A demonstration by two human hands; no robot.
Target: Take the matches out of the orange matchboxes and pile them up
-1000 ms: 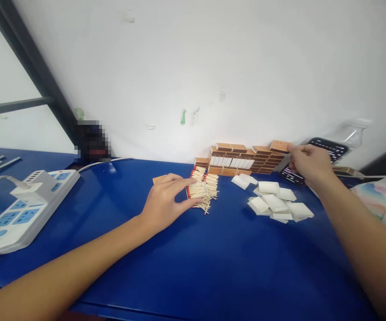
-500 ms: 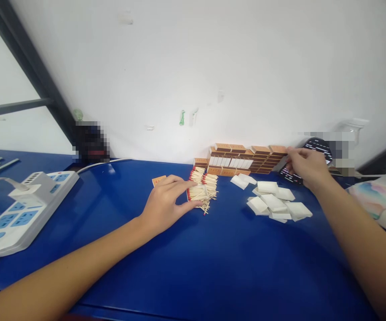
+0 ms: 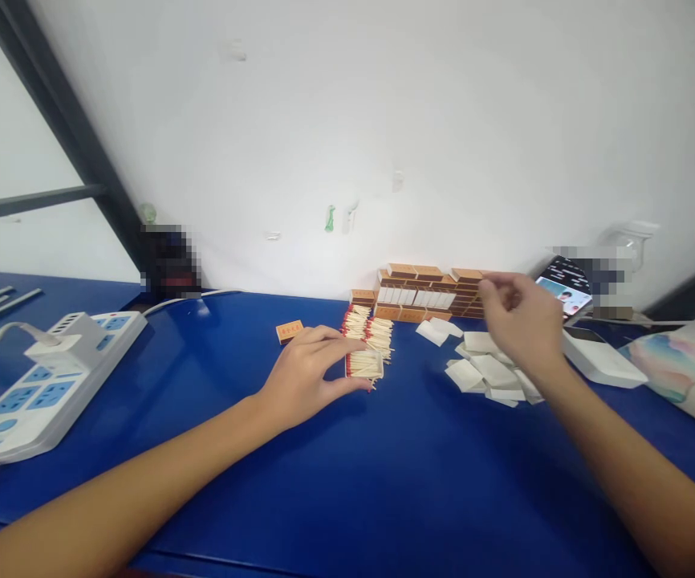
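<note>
My left hand pinches a small white tray filled with red-tipped matches, beside a loose pile of matches. An orange matchbox cover lies on the blue table just behind that hand. My right hand has its fingers curled together at the right end of a stacked wall of matchboxes; whatever is between its fingertips is hidden. Several white paper pieces lie in a heap below and left of the right hand.
A white power strip with a plugged-in cable stands on the left of the blue table. At the right are a lit phone, a white box and a pastel-patterned item. Behind rises a white wall.
My right hand has moved left from the phone to the matchbox wall, uncovering the white box. The tray in my left hand shows more clearly, slightly nearer to me. The phone screen shows a different picture.
</note>
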